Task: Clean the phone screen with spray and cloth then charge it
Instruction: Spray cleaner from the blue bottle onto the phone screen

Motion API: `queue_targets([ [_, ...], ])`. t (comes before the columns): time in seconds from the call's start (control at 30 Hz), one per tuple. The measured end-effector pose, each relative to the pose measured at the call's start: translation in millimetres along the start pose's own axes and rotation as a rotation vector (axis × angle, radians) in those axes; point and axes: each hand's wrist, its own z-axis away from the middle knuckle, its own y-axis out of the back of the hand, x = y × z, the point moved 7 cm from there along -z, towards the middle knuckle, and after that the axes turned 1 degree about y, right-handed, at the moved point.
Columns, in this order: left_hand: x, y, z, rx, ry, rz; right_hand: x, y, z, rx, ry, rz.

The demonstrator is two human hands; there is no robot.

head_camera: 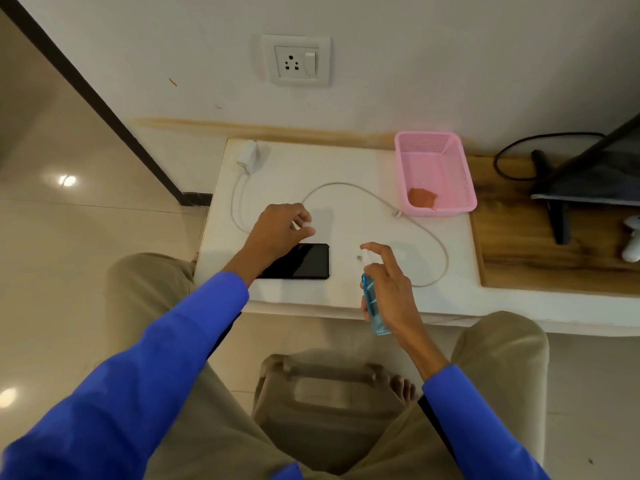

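A black phone [301, 260] lies screen up near the front of the white table [349, 168]. My left hand [277, 230] hovers over its far left end, fingers pinched on a small white cap [306, 224]. My right hand [389, 285] grips a blue spray bottle [372, 306], tilted with its white nozzle toward the phone and my forefinger raised over the top. A white charger plug [247, 155] lies at the back left, its cable [363, 192] looping across the table. An orange cloth [420, 196] sits inside the pink basket [434, 147].
A wall socket [296, 60] with a switch is above the table. To the right are a wooden shelf [519, 251], a dark screen stand [559, 223], a black cable and a white controller [632, 240]. A stool [329, 389] stands between my knees.
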Motion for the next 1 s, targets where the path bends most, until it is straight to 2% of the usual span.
queue_targets([
  [0.23, 9, -35, -34, -0.042, -0.013, -0.152, -7, 23, -11, 0.140, 0.274, 0.378],
  [0.43, 2, -43, -32, -0.070, -0.020, -0.118, -3, 25, -15, 0.181, 0.322, 0.621],
  [0.63, -12, 10, 5, -0.011, -0.046, -0.153, -3, 8, -9, 0.089, 0.340, 0.499],
  [0.8, -42, 51, 58, -0.065, 0.074, -0.175, -6, -12, 4, 0.023, 0.374, 0.414],
  [0.93, -81, 43, 85, -0.180, 0.228, -0.302, -12, -26, 18, 0.067, 0.397, 0.448],
  [1.0, -92, 36, 90, -0.232, 0.257, -0.287, -16, -34, 22, 0.071, 0.391, 0.454],
])
